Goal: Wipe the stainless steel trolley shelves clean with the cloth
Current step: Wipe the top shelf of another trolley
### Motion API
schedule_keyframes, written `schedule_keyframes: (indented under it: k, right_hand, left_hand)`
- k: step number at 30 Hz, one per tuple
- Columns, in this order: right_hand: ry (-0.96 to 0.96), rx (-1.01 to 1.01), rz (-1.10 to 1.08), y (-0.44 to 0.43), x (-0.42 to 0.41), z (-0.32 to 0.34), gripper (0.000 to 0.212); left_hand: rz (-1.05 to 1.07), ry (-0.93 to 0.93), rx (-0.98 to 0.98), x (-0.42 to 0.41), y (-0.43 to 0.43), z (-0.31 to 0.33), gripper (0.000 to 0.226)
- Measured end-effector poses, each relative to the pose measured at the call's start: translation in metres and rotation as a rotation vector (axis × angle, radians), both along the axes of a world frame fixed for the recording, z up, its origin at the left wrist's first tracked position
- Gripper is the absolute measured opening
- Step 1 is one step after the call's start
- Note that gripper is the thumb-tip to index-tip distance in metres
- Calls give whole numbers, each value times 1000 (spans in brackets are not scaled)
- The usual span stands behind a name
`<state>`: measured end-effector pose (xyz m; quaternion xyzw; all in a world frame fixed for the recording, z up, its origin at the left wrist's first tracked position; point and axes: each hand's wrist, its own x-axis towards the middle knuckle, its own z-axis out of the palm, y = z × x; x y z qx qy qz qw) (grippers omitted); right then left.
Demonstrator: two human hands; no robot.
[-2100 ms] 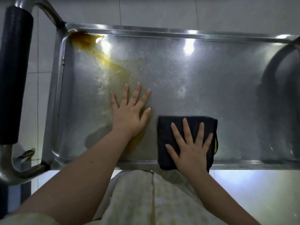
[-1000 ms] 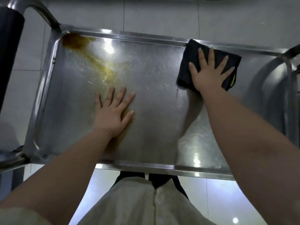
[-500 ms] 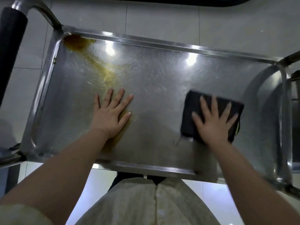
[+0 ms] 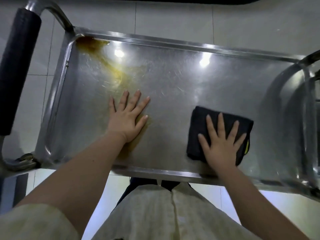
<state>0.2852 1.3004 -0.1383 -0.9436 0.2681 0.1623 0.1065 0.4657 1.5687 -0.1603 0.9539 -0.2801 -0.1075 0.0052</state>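
The floor is laid with large pale grey-white tiles, glossy and smooth, divided by thin dark grout lines. Along the top edge runs a dark curved band, too cropped to identify. Nearer the viewer the tiles carry a bright bluish-white sheen of reflected light. A dim blue-grey shape stands at the lower left, blurred.

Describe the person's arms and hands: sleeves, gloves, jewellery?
Left hand and right hand are ungloved, with no rings, watch or bands visible. Both forearms are uncovered. A pale cream fabric sleeve covers the left upper arm at the frame's edge; no sleeve shows on the right arm.
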Motion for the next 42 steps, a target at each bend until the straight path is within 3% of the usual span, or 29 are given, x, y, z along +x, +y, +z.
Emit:
schedule_keyframes:
  k: [3,7,9,14,17,20,22,27,30,35,38,42]
  right_hand:
    - [45,1,32,44,-52,1,68]
    - [85,-46,-118,76,-30,-1,66]
    - [73,-49,-90,112,-8,-4,65]
    - [57,70,181,204,52,4,66]
    - [-83,231,156,190,60,9,63]
    - [-277,238,-96,119,49,9,62]
    - [-259,232,-174,78,36,4,61]
    - [-159,7,55,73,20,-15,58]
    - [-124,-26,99,71,20,-18,61]
    - [-86,-81,187,78,21,-20,69]
    - [-90,-87,186,80,22,-21,68]
    - [-98,-71,177,77,20,-23,60]
  left_hand:
    - [-5,-1,-14,0,2,-2,60]
    - [-17,59,-33,0,7,1,60]
    - [-22,107,-55,2,7,8,60]
    - [150,141,-336,8,21,34,50]
    - [272,157,-444,2,34,44,46]
    - [174,160,-323,-33,14,42,48]
    - [70,168,-185,-73,-16,34,58]
    - [143,133,-49,-112,-42,19,71]
    - [130,66,-11,-80,4,14,73]
    - [308,37,76,-24,82,12,74]
    - [360,43,61,-32,56,13,74]
    - [147,73,-7,-85,-21,15,74]
